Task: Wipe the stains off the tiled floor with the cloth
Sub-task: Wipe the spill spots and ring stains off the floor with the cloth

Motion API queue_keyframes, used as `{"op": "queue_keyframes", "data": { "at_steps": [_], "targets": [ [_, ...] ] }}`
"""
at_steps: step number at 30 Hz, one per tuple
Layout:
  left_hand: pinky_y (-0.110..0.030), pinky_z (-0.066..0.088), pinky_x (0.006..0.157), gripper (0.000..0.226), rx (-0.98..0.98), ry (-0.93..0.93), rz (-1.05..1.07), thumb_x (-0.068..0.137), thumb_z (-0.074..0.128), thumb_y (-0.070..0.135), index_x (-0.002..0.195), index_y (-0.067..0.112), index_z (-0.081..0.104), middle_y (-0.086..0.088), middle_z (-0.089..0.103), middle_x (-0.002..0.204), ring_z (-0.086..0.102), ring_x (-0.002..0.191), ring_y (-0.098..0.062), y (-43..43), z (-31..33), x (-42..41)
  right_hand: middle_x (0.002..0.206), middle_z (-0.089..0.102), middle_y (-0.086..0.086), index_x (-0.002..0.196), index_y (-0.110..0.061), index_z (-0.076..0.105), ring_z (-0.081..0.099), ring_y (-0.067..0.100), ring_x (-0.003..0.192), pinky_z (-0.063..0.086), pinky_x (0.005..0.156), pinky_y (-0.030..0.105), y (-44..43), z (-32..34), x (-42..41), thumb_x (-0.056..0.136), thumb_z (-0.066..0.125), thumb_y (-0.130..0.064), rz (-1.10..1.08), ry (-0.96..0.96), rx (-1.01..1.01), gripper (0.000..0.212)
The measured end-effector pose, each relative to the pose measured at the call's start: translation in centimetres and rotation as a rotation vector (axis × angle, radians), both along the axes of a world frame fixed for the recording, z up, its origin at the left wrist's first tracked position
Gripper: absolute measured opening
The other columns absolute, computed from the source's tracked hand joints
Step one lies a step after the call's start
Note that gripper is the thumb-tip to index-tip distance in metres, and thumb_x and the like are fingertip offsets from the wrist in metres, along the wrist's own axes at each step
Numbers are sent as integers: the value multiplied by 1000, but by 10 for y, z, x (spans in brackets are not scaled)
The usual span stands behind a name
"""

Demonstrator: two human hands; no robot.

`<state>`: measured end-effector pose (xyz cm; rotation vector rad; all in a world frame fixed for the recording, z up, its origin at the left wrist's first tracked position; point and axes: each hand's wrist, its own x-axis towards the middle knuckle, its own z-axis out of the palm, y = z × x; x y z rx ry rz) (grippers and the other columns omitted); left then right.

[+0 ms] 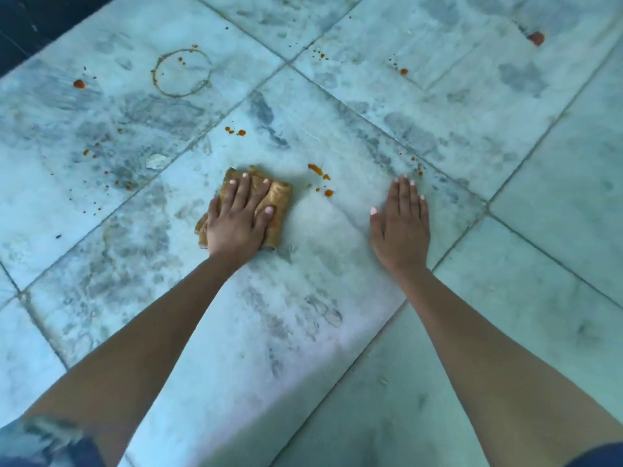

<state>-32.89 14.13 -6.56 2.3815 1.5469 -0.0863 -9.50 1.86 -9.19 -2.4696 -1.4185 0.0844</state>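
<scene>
Now | cloth (279, 200) — tan, folded | left hand (236, 224) fingers (241, 193) flat atop | right hand (401, 227) flat on floor (337, 298)

The left hand (236, 220) lies flat over most of the folded cloth (281, 200), so only the cloth's edges show around the fingers, and the tiled floor (303, 332) beneath is hidden. Just right of that hand, orange stains (318, 170) trail into specks too small to make out. Both forearms (151, 332) run off the bottom edge (a blurred patterned fabric (40, 433) sits below the left one)
</scene>
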Motion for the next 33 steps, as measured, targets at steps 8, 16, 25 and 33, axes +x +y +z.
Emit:
{"op": "queue_keyframes", "data": {
  "at_steps": [8,16,25,33],
  "targets": [
    [-42,-5,117,52,-162,-139,-114,100,19,49,149,35,12,9,1,159,-4,146,-12,51,9,136,156,19,12,148,-5,20,17,25,144,7,117,37,-5,-6,10,90,19,-46,-28,-36,-79,71],
    [-44,-2,117,64,19,68,-383,84,15,69,144,48,5,6,-1,159,-3,147,-18,30,0,60,154,25,15,146,-2,27,24,28,142,15,116,41,-4,-2,8,90,26,-43,-44,-14,-78,69],
    [-49,0,115,58,82,72,-402,95,16,56,149,39,2,-3,-2,160,-3,147,-24,26,-2,153,153,25,16,146,-2,27,24,28,142,15,116,41,-4,-1,8,92,26,-42,-45,-19,-80,68],
    [-45,3,117,55,73,104,-298,94,15,55,147,42,4,3,1,160,0,147,-20,38,-1,75,155,23,16,147,-2,25,21,27,143,15,117,42,-4,-1,8,93,26,-43,-44,3,-91,68]
  ]
}}
